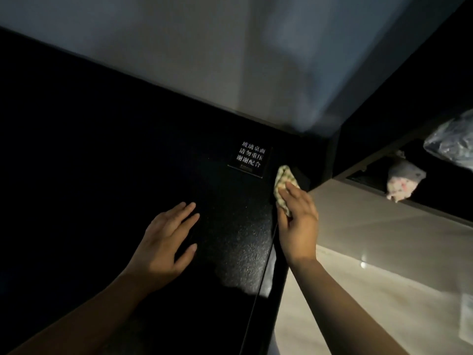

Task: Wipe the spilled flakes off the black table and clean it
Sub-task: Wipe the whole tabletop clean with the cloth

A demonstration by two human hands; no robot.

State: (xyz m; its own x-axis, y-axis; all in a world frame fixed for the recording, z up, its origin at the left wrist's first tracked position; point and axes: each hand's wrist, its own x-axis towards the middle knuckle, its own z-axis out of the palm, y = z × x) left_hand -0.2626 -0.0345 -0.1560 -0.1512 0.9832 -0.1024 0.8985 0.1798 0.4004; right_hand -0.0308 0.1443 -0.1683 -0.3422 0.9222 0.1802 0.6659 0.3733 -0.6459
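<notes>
The black table (107, 155) fills the left and middle of the view, dim and glossy, with fine pale specks showing in a lit patch near its right edge. My left hand (166, 242) lies flat on the tabletop with fingers straight and spread. My right hand (298, 221) presses a small checked cloth (284, 179) against the table's right edge near the far corner, fingers extended over it. Part of the cloth sticks out beyond my fingertips. No distinct flakes can be made out in the dark.
A small sign with white printed characters (250, 157) lies on the table just left of the cloth. A pale floor (384, 252) runs to the right. A dark shelf there holds a crumpled cloth (401, 183) and a plastic bag (453, 139). A grey wall stands behind.
</notes>
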